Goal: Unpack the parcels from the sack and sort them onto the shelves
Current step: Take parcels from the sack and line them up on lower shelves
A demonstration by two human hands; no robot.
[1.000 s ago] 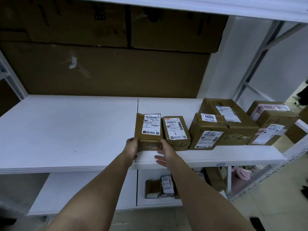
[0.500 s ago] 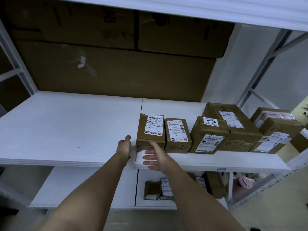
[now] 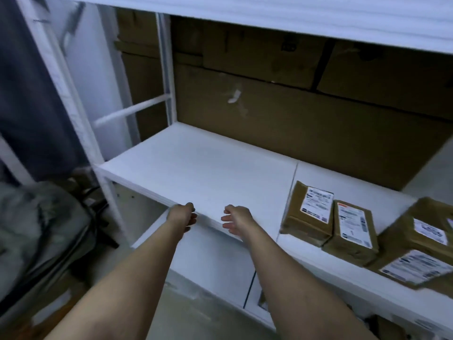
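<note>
1. Your left hand (image 3: 182, 215) had its fingers loosely curled and apart, holding nothing, right at the front edge of the white middle shelf board (image 3: 196, 168); whether the fingertips touched the edge cannot be told.
2. Your right hand (image 3: 236, 218) hung just beside it at the same front edge, fingers slack and spread, gripping nothing.
3. Both bare forearms reached in from the bottom of the view, with a small gap between the two hands.
4. To the right of your right hand, well clear of it, a small brown taped parcel with a white shipping label (image 3: 309, 212) stood near the front edge of the shelf, right of the seam between its boards.
5. A second brown labelled parcel (image 3: 353, 229) sat just beside the first, on its right, seemingly touching.
6. A larger brown parcel with two white labels (image 3: 421, 244) lay further right, cut off by the edge of the view.
7. Large plain brown cardboard boxes (image 3: 294, 119) filled the back of the shelf.
8. A white lower shelf (image 3: 215, 263) showed beneath your arms.
9. A grey-green crumpled sack (image 3: 39, 227) lay on the floor past the left end of the white metal shelf frame (image 3: 110, 200).
</note>
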